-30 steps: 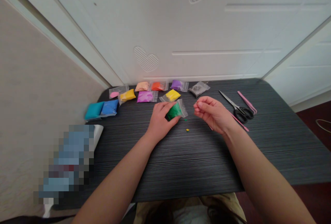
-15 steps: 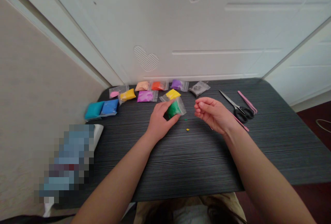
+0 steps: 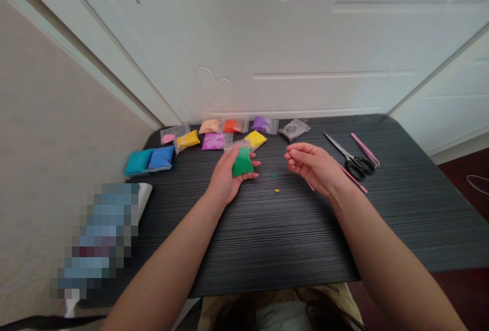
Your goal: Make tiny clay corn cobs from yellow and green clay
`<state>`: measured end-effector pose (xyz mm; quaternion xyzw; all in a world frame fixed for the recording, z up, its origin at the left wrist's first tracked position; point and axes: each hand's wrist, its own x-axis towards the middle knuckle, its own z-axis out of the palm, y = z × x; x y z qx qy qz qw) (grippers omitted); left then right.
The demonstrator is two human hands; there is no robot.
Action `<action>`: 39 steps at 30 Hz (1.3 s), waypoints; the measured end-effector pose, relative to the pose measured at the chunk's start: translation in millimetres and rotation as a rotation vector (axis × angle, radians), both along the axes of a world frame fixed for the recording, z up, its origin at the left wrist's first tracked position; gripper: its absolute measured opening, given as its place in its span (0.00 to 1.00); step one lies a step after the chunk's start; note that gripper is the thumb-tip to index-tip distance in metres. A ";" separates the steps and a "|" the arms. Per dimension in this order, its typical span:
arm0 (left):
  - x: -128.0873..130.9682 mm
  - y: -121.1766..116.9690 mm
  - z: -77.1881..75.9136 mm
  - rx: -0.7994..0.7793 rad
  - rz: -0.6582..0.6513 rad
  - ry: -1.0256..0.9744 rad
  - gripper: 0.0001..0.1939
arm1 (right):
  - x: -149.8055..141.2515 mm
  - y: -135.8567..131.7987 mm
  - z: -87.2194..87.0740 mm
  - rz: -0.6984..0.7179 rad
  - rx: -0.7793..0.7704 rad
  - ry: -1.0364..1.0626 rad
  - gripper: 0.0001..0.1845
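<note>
My left hand (image 3: 223, 181) grips a small clear bag of green clay (image 3: 241, 161) and holds it upright just above the dark table (image 3: 290, 239). My right hand (image 3: 311, 165) hovers to the right of it, fingers curled in a pinch; what they hold, if anything, is too small to see. A tiny green crumb (image 3: 274, 175) and a tiny yellow crumb (image 3: 277, 190) lie on the table between the hands.
Several bags of coloured clay lie along the far edge: teal (image 3: 138, 162), blue (image 3: 162, 157), yellow (image 3: 255, 139), magenta (image 3: 214, 141), purple (image 3: 261, 124), grey (image 3: 293, 129). Black scissors (image 3: 353, 160) and pink tools (image 3: 365, 150) lie at the right. A white door stands behind.
My left hand has lifted the green clay bag off the table, turned it upright and drawn it to the left. The right hand has barely moved.
</note>
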<state>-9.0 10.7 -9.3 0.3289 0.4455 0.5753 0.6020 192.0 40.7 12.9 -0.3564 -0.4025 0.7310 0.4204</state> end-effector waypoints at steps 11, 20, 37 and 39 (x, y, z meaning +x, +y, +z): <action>3.2 -3.0 2.1 -0.008 -0.037 0.093 0.16 | -4.8 2.0 -9.2 -0.027 0.067 -0.176 0.06; 2.0 -2.9 -4.9 -0.029 -0.016 0.153 0.13 | -8.4 -3.0 -2.8 -0.029 -0.032 -0.022 0.05; -14.3 8.9 -6.8 0.077 0.146 0.156 0.09 | 13.6 13.8 2.2 -0.388 -0.071 0.160 0.07; -16.5 9.8 -7.3 0.091 0.157 0.170 0.09 | 20.5 19.0 1.4 -0.454 -0.055 0.182 0.06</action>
